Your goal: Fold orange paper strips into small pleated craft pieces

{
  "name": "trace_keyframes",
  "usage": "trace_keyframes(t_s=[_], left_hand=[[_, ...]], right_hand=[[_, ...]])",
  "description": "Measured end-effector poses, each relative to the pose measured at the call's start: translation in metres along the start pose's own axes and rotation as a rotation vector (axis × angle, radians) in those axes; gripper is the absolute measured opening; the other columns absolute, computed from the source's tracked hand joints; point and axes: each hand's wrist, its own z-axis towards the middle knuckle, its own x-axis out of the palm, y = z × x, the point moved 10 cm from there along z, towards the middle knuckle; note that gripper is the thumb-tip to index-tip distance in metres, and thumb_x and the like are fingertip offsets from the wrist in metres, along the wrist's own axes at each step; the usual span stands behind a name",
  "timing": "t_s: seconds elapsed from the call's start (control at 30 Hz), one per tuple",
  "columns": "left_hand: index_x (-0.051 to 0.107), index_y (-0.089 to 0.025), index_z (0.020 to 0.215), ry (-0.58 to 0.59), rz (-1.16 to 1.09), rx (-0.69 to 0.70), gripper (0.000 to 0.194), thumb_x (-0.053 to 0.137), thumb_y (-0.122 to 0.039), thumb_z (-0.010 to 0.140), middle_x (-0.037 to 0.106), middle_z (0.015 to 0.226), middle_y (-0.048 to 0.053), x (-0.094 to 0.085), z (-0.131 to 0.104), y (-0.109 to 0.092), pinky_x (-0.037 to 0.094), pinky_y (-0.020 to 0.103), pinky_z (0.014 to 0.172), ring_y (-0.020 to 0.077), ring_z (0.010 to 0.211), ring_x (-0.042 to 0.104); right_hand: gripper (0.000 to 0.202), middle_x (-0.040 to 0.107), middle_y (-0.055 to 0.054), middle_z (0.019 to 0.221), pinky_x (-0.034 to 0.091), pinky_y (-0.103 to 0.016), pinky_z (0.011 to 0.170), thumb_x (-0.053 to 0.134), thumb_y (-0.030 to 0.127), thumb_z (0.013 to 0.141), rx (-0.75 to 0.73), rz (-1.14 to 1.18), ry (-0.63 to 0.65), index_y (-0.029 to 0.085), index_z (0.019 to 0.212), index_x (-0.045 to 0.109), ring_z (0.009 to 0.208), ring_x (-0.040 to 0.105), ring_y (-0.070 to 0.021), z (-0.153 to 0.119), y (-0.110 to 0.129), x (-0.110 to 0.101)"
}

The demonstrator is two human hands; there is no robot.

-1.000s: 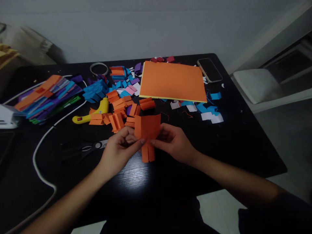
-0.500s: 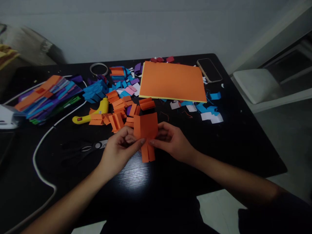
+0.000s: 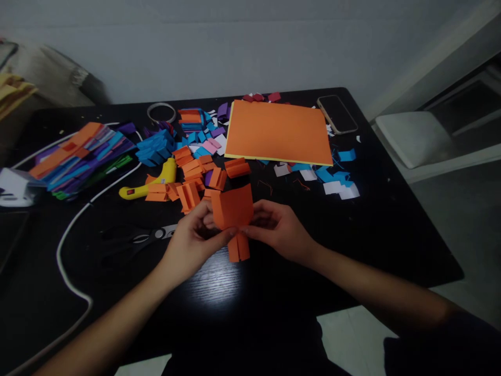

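Note:
An orange piece of paper [image 3: 235, 206] is pinched between my two hands above the near middle of the table. My left hand [image 3: 195, 235] grips its left side, thumb in front and fingers behind. On the other side my right hand [image 3: 279, 230] holds it the same way, and the thumb tips almost meet at its lower edge. Below the thumbs hangs a narrower folded orange strip [image 3: 238, 248]; whether it is joined to the upper piece I cannot tell. Several folded orange paper pieces [image 3: 188, 196] lie just beyond my left hand.
A yellow glue gun [image 3: 166, 175] and black scissors [image 3: 146, 236] lie left of my hands. An orange paper sheet [image 3: 279, 130] lies behind, with a phone [image 3: 337, 113] at the far right. Paper strips [image 3: 82, 156] and a white cable [image 3: 62, 261] occupy the left.
The upper part of the orange paper now bends more along its lower edge, and my thumbs have closed in on it. The view has shifted slightly.

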Motion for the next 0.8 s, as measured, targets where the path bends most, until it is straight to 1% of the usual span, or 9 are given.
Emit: trace_keyframes(t_s=[0.07,0.23,0.3,0.37,0.47,0.57,0.63,0.8], left_hand=[[0.068,-0.018,0.108,0.008,-0.001,-0.005,0.03,0.084,-0.018,0.082,0.079,0.087,0.001,0.001,0.0,0.001,0.06,0.02,0.074,0.0126,0.078,0.075],[0.068,-0.018,0.105,0.008,-0.022,0.011,0.024,0.082,-0.02,0.085,0.08,0.091,0.002,0.0,0.0,-0.002,0.062,0.023,0.079,0.0149,0.085,0.078],[0.068,-0.018,0.107,0.013,-0.03,0.006,0.026,0.082,-0.02,0.085,0.081,0.092,0.002,0.001,0.001,-0.002,0.063,0.024,0.08,0.0155,0.085,0.078],[0.068,-0.018,0.107,0.007,-0.019,0.003,0.028,0.084,-0.021,0.084,0.081,0.091,0.003,0.0,0.001,-0.001,0.063,0.024,0.078,0.016,0.084,0.078],[0.068,-0.018,0.107,-0.002,0.002,0.002,0.029,0.084,-0.023,0.084,0.08,0.089,0.003,-0.001,0.0,0.0,0.063,0.024,0.076,0.0166,0.082,0.078],[0.068,-0.017,0.108,0.001,-0.002,-0.006,0.028,0.083,-0.024,0.085,0.08,0.091,0.004,-0.001,0.001,0.001,0.063,0.026,0.079,0.0173,0.084,0.078],[0.067,-0.017,0.107,0.006,-0.014,-0.015,0.027,0.082,-0.025,0.086,0.081,0.093,0.004,-0.001,0.001,0.001,0.064,0.027,0.08,0.0177,0.084,0.079],[0.066,-0.018,0.107,0.0,-0.029,-0.033,0.026,0.082,-0.024,0.087,0.081,0.09,0.002,-0.002,0.002,0.002,0.063,0.023,0.08,0.0147,0.084,0.078]], right_hand=[[0.029,0.079,-0.002,0.094,0.063,-0.034,0.086,0.091,0.035,0.075,-0.004,0.013,0.016,0.02,0.093,0.074,0.086,0.076,-0.0168,0.0,0.002,0.002],[0.024,0.078,0.0,0.084,0.064,-0.031,0.074,0.085,0.039,0.083,0.018,0.076,0.013,0.02,0.091,0.073,0.073,0.074,-0.0147,-0.001,0.005,0.003],[0.024,0.078,-0.001,0.084,0.064,-0.031,0.075,0.085,0.039,0.083,0.011,0.086,0.013,0.02,0.092,0.073,0.073,0.074,-0.0148,-0.002,0.006,0.003],[0.027,0.079,-0.002,0.089,0.064,-0.031,0.079,0.088,0.037,0.08,0.007,0.067,0.003,0.019,0.095,0.074,0.079,0.075,-0.0155,-0.002,0.006,0.003],[0.031,0.079,-0.003,0.093,0.063,-0.031,0.083,0.091,0.036,0.076,0.045,0.028,0.016,0.018,0.095,0.075,0.085,0.076,-0.0162,-0.001,-0.001,0.004],[0.03,0.078,-0.003,0.088,0.063,-0.03,0.075,0.089,0.042,0.078,0.096,0.03,0.043,0.018,0.092,0.076,0.078,0.075,-0.016,0.0,-0.007,0.005],[0.031,0.077,-0.002,0.085,0.064,-0.03,0.072,0.088,0.045,0.079,0.103,0.048,0.046,0.018,0.09,0.076,0.075,0.074,-0.0161,0.001,-0.008,0.005],[0.031,0.076,-0.003,0.088,0.063,-0.032,0.077,0.078,0.049,0.088,0.064,0.039,0.032,0.018,0.093,0.077,0.079,0.073,-0.0169,-0.001,-0.003,0.004]])
